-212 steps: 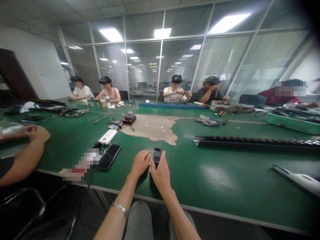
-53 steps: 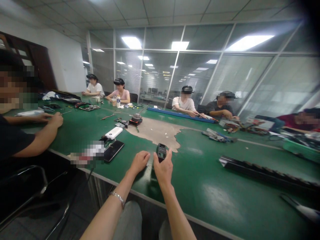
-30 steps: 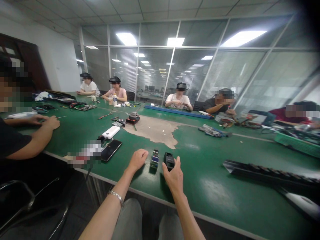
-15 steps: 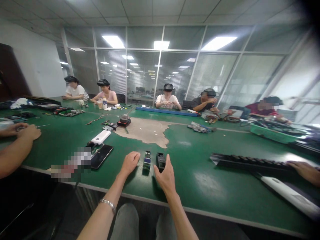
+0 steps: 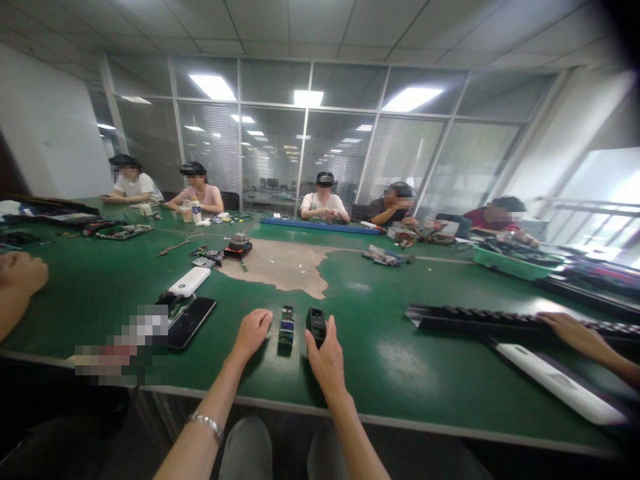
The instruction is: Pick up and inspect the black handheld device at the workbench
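My left hand [image 5: 254, 332] rests on the green table with its fingers loosely curled together and nothing visible in them. Just right of it lies a narrow electronic module [image 5: 287, 328] with green circuit boards and a blue part, apart from both hands. Beside that, a black plastic casing [image 5: 315, 321] with openings in its upper face is held by my right hand [image 5: 327, 352]. The thumb lies along its near left side and the fingers along its right side, partly hiding it.
Left of my hands lie a black phone [image 5: 193, 323] and a white power bank [image 5: 189, 282]. At right, another person's hand [image 5: 575, 332] touches a long black strip [image 5: 450, 319] near a white elongated device [image 5: 557, 383]. Several people sit across the table [image 5: 380, 300].
My right hand has drawn in closer around the black casing, which is tilted slightly. The view has turned a little to the right. My left hand stays beside the module.
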A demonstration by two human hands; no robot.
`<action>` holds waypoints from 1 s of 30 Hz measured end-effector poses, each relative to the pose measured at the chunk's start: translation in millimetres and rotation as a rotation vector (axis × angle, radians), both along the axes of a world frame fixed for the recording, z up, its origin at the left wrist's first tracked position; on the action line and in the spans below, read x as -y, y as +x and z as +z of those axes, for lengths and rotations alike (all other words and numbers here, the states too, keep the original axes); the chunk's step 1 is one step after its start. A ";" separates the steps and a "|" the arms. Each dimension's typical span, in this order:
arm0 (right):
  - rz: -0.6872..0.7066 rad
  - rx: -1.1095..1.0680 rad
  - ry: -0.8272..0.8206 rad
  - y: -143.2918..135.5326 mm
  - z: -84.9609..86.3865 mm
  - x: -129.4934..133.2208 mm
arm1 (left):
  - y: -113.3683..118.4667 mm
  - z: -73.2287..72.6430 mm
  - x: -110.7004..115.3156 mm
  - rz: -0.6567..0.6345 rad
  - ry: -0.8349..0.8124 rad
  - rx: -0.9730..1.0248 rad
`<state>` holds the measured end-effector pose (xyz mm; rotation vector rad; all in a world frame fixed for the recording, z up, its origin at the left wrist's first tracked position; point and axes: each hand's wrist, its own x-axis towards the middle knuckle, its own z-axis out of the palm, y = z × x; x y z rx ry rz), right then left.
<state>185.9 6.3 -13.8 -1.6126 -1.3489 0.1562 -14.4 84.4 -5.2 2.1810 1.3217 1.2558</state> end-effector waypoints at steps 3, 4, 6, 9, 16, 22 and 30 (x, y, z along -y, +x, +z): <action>-0.035 -0.093 -0.014 -0.8 7.4 2.5 | -0.9 0.9 0.2 -0.001 0.003 -0.004; -0.048 -0.116 -0.012 -1.8 10.9 3.5 | -1.2 1.1 0.2 -0.003 0.004 -0.007; -0.059 -0.141 0.003 -5.7 19.4 5.6 | -1.9 1.2 0.4 -0.002 0.006 -0.008; -0.035 -0.155 0.031 -17.4 33.7 6.3 | -2.6 0.8 1.1 -0.002 0.009 -0.006; 0.068 -0.116 0.060 -53.9 54.0 -8.1 | -3.5 -0.1 1.0 0.011 0.008 -0.002; 0.062 -0.008 0.039 -69.8 43.4 -19.3 | -4.7 -0.4 0.3 -0.002 0.006 0.000; 0.029 0.097 0.020 -76.0 35.1 -22.1 | -4.8 1.6 0.5 -0.016 0.004 -0.011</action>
